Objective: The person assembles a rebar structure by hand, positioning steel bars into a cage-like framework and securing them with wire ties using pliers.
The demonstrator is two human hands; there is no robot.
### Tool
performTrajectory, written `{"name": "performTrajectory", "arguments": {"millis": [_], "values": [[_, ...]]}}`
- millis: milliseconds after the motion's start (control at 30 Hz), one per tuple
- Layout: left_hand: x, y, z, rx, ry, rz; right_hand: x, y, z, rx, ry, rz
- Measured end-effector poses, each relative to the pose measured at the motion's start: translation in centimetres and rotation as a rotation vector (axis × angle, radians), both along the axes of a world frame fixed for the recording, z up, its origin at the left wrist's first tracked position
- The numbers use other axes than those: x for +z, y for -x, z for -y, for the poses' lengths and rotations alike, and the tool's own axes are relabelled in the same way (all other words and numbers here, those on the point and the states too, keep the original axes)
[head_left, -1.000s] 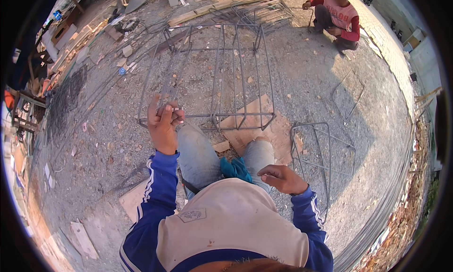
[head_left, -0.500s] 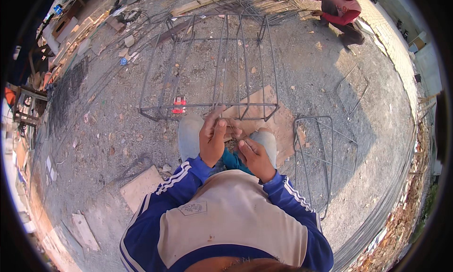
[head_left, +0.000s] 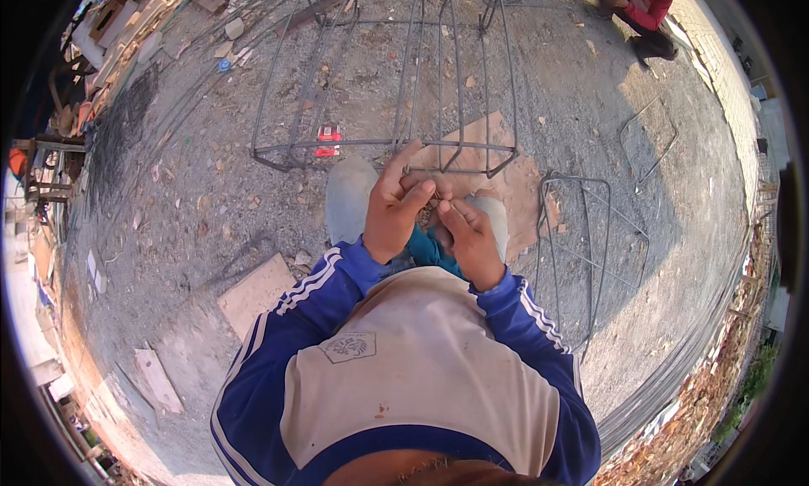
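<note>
head view: left hand (head_left: 393, 216) and right hand (head_left: 475, 240) hold fingertips close together near the steel rebar cage (head_left: 371, 143); whether either grip is closed, i cannot tell.

A small, indistinct piece (head_left: 436, 197) sits between left hand (head_left: 390, 216) and right hand (head_left: 474, 243).

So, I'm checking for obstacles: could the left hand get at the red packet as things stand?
Likely yes: the red packet lies ahead and left of the left hand, mostly uncovered; only the steel frame's near bar crosses it in view, which may hinder slightly.
</note>
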State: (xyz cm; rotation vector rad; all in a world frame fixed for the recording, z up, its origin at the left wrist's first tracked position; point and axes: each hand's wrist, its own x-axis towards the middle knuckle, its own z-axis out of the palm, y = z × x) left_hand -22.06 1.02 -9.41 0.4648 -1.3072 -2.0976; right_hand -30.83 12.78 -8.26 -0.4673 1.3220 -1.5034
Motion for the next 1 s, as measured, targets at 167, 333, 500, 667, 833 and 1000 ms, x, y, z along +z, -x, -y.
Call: {"name": "performTrajectory", "arguments": {"millis": [167, 333, 500, 667, 833, 1000], "values": [[-0.7, -0.8, 1.3, -0.093, -0.340, -0.104, -1.6, 0.0, 0.3, -0.011, -0.007, -0.098], [-0.2, -4.3, 10.2, 0.298, -0.329, -0.285, -1.1, 2.8, -3.8, 0.175, -0.074, -0.961], [-0.6, -8.8, 14.5, 0.375, -0.291, -0.251, 0.1, 5.1, -8.0, 0.135, -0.078, -1.067], [-1.9, -10.4, 15.4, 0.441, -0.322, -0.237, 1.4, 5.8, -9.4, 0.134, -0.105, -1.120], [-1.7, -11.2, 16.5, 0.490, -0.280, -0.234, 0.5, 9.1, -12.3, 0.033, -0.303, -1.483], [-2.7, -11.7, 15.9, 0.518, -0.303, -0.180, -0.6, 10.8, -14.0, -0.132, -0.406, -1.856]]}}
